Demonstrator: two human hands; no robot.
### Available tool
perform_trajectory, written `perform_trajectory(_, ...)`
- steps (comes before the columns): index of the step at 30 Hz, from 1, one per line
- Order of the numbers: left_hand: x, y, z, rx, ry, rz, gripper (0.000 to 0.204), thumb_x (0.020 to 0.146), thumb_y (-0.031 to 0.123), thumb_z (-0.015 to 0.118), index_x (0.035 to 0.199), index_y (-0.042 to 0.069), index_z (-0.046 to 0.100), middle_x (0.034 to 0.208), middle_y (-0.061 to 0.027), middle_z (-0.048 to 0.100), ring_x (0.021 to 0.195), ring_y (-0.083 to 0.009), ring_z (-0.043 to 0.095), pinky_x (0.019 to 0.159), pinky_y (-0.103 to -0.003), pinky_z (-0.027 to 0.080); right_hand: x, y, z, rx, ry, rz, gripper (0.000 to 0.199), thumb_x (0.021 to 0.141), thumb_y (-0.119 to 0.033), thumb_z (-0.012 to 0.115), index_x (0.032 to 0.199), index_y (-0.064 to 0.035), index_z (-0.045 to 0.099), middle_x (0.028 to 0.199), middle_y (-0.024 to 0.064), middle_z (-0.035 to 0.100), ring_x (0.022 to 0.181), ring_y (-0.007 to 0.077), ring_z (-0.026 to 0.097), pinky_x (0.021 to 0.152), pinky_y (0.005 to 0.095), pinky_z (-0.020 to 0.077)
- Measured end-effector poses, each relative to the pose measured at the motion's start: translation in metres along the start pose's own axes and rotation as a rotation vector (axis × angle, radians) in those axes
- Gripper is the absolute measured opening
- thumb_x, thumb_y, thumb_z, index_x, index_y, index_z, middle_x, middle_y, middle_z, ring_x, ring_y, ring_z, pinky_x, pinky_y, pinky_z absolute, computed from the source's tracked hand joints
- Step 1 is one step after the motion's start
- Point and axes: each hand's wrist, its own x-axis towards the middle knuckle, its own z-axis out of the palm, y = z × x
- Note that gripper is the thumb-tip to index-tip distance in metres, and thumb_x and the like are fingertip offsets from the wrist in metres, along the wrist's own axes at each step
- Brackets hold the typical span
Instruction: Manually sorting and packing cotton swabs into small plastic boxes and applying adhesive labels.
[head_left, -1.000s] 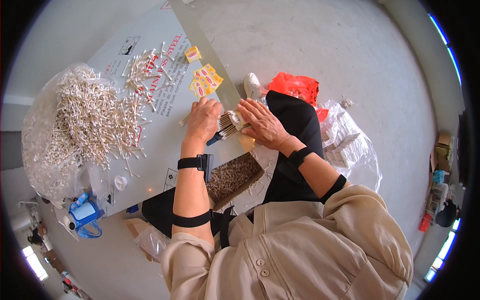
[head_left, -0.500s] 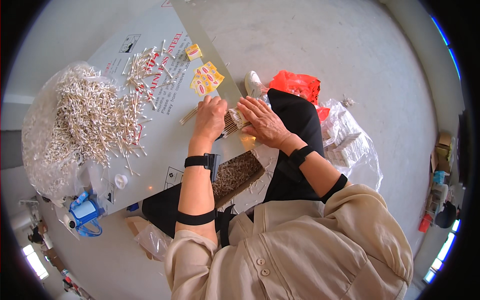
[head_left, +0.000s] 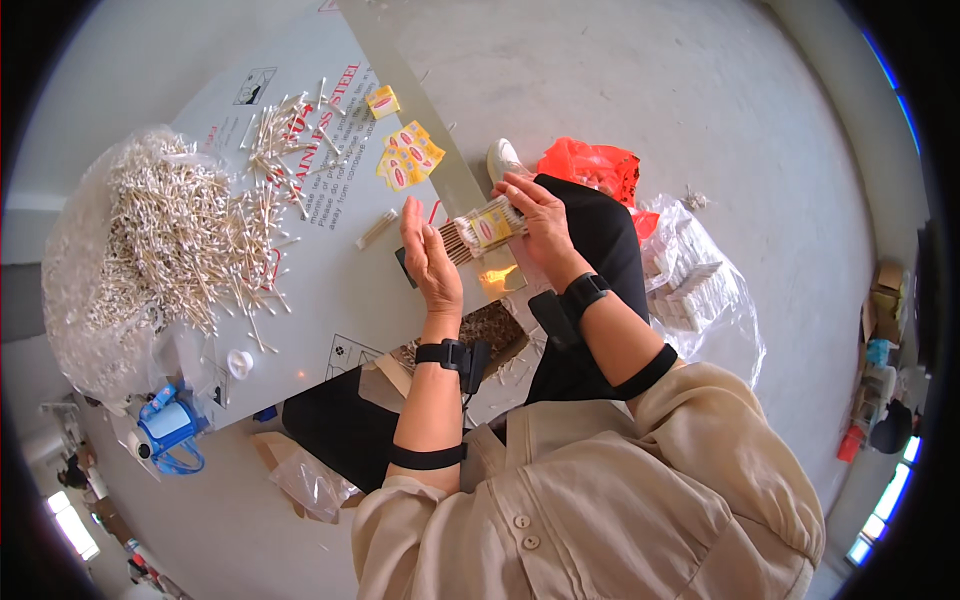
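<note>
A pack of brown-stick cotton swabs [head_left: 490, 228] in a clear, yellow-printed sleeve lies tilted near the table corner. Its bare sticks jut out toward the left. My right hand [head_left: 548, 228] cups the white-tipped end, thumb below and fingers reaching past the upper edge. At the stick end, my left hand [head_left: 432, 268] is upright with the fingers straight, palm facing the pack and holding nothing. Part of a dark object shows behind it. A few loose swabs [head_left: 377, 229] lie together to its left. Farther back are fanned yellow sleeves [head_left: 411, 156] and a yellow stack [head_left: 382, 101].
A heap of cotton swabs [head_left: 175, 230] spills from a clear bag across the metal-topped table [head_left: 330, 290]. A blue bottle [head_left: 170, 425] stands at left. Below the table edge is a cardboard box [head_left: 500, 335]. A red bag [head_left: 590, 168] and bagged white packs [head_left: 690, 295] lie right.
My left hand has drawn back from the sticks and opened flat. My right hand has slid off the top of the pack to its right end, exposing the yellow print.
</note>
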Motion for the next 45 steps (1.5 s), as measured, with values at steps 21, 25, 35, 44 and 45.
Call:
perform_trajectory(21,0.005,-0.012,0.002,-0.313,0.082,-0.038,0.061,0.104,0.041,0.039,0.142,-0.007,0.035,0.145,-0.0254,0.039,0.138,-0.0319,0.036,0.115,-0.042,0.026,0.003,0.007,-0.006,0.083,-0.016,0.163,0.025,0.099,-0.015,0.054,0.114,0.0043,0.060,0.105,0.0141,0.066,0.092,0.0228,0.064,0.086,0.0369,0.0542)
perform_trajectory(25,0.005,-0.009,0.000,-0.344,0.076,-0.066,0.061,0.103,0.042,0.040,0.142,-0.006,0.036,0.144,-0.0246,0.040,0.137,-0.0315,0.037,0.115,-0.042,0.027,0.003,0.005,-0.001,0.081,-0.003,0.199,0.025,0.101,-0.015,0.052,0.114,0.0035,0.060,0.105,0.0135,0.065,0.095,0.0245,0.064,0.089,0.0386,0.0534)
perform_trajectory(35,0.004,-0.004,0.002,-0.372,0.097,-0.064,0.059,0.103,0.039,0.041,0.141,-0.006,0.038,0.141,-0.0241,0.044,0.134,-0.0294,0.042,0.113,-0.039,0.029,0.008,0.005,-0.013,0.081,-0.065,0.210,0.025,0.101,-0.016,0.050,0.116,0.0022,0.059,0.108,0.0136,0.064,0.100,0.0249,0.062,0.094,0.0408,0.0512)
perform_trajectory(44,0.003,-0.005,0.001,-0.307,0.102,-0.025,0.053,0.104,0.033,0.040,0.140,-0.005,0.040,0.140,-0.0212,0.047,0.131,-0.0266,0.044,0.111,-0.037,0.032,0.004,-0.003,-0.024,0.393,0.053,0.337,0.034,0.099,-0.023,0.055,0.124,0.0005,0.056,0.122,0.0129,0.061,0.116,0.0287,0.056,0.108,0.0456,0.0392)
perform_trajectory(45,0.000,-0.005,0.000,-0.298,0.126,-0.019,0.052,0.104,0.032,0.040,0.141,-0.004,0.039,0.141,-0.0204,0.046,0.132,-0.0262,0.044,0.111,-0.037,0.032,-0.005,-0.004,-0.019,0.444,-0.001,0.348,0.035,0.097,-0.017,0.057,0.126,0.0006,0.053,0.126,0.0142,0.060,0.117,0.0288,0.056,0.108,0.0450,0.0393)
